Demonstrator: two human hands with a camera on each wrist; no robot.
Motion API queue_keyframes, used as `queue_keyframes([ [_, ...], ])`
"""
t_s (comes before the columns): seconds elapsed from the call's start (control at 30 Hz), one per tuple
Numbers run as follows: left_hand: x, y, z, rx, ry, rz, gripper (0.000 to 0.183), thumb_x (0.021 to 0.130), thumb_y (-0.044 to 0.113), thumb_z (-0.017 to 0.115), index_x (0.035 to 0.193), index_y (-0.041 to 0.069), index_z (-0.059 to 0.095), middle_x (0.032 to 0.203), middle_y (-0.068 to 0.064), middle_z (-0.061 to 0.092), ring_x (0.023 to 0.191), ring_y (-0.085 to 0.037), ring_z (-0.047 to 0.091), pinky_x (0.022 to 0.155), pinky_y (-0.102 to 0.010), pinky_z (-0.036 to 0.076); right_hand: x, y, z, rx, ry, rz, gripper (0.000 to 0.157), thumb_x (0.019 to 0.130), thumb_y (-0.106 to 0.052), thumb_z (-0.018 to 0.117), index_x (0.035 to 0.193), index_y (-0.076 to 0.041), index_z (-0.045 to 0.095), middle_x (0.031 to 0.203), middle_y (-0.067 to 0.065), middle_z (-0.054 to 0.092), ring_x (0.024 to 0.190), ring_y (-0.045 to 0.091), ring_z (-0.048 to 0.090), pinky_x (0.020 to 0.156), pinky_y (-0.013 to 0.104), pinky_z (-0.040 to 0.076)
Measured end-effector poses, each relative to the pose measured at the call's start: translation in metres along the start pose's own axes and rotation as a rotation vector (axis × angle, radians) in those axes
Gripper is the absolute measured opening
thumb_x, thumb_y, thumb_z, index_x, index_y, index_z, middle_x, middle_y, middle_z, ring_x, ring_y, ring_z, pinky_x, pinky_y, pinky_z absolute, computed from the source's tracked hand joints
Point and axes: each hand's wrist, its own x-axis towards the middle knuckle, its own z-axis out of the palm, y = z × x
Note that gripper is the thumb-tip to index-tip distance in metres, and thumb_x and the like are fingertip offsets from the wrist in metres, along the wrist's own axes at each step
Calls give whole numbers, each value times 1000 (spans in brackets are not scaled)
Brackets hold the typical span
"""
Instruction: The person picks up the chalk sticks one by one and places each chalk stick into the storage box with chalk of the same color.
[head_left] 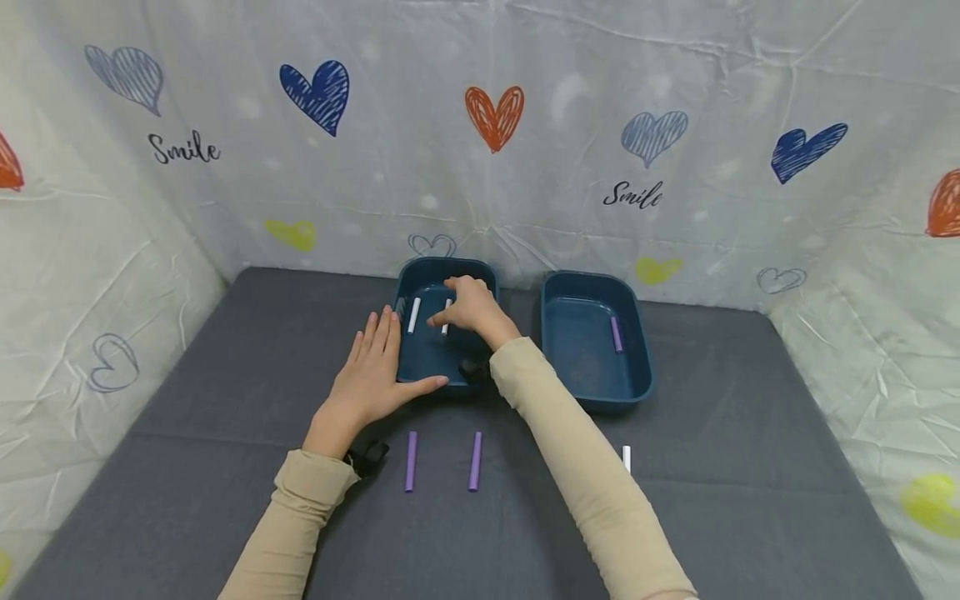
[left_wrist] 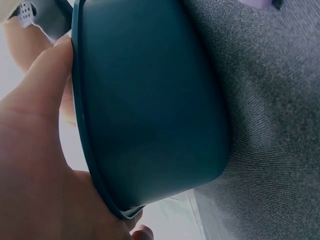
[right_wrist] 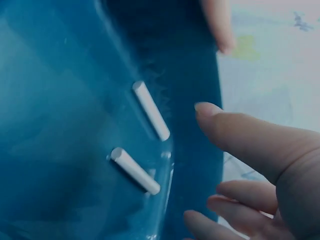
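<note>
Hands spread: left [head_left: 367,377] touching tray [head_left: 429,357], right [head_left: 474,307] over it; backdrop [head_left: 420,175] reads "Smile" twice.

A: Please, which text can be read here?

B: It is one word, "Smile", and it is printed two times on the white cloth [head_left: 405,183], which hangs beyond both hands.

A: Where does each one stand?

B: The first "Smile" [head_left: 183,148] is beyond the left hand [head_left: 367,375], more to its left. The second "Smile" [head_left: 633,195] is beyond the right hand [head_left: 474,307], to its right. Both have black, handwriting-like letters.
</note>
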Motion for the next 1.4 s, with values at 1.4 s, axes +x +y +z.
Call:
queue_keyframes([
  [1.4,2,-1,2,-3,10,-3,130,78,86,49,157,-3,-3,164,-19,-9,150,-37,-9,120,-57,3,-157,29,-66,216,217,-179,54,91,-34,72,140,-14,59,139,3,59,130,24,51,106,50,43],
])
